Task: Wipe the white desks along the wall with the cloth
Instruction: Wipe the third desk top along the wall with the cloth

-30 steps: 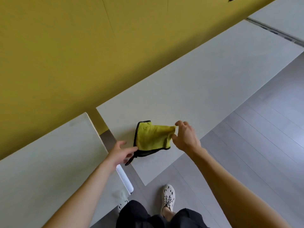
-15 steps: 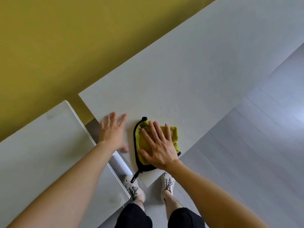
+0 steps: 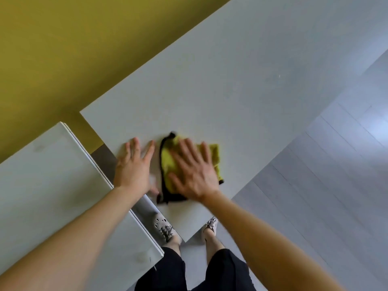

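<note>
We look down on 2 white desks set along a mustard-yellow wall (image 3: 73, 49). The right desk (image 3: 231, 91) runs off towards the far right, and the left desk (image 3: 52, 175) stands beside it, with a narrow gap between them.

The cloth (image 3: 215, 156) (yellow, edged in black) lies flat on the right desk, close to its near left corner. Our right hand (image 3: 194, 175) presses down on the cloth with the palm flat and the fingers straight and spread. It covers the middle of the cloth, so yellow shows past the fingertips and a black edge trails out below the wrist.

Our left hand (image 3: 132, 171) lies flat on the bare top of the right desk, just beside the cloth on its left. Its fingers are likewise straight and fanned, gripping nothing. Both hands are blurred, so we cannot tell whether the left thumb touches the cloth's black edge.

Below the desk's corner stand 2 pale shoes on the grey plank floor (image 3: 325, 175). The left shoe (image 3: 162, 225) is in the gap between the desks and the right shoe (image 3: 211, 225) is just right of the corner. Black shorts (image 3: 168, 274) show at the bottom edge.
</note>
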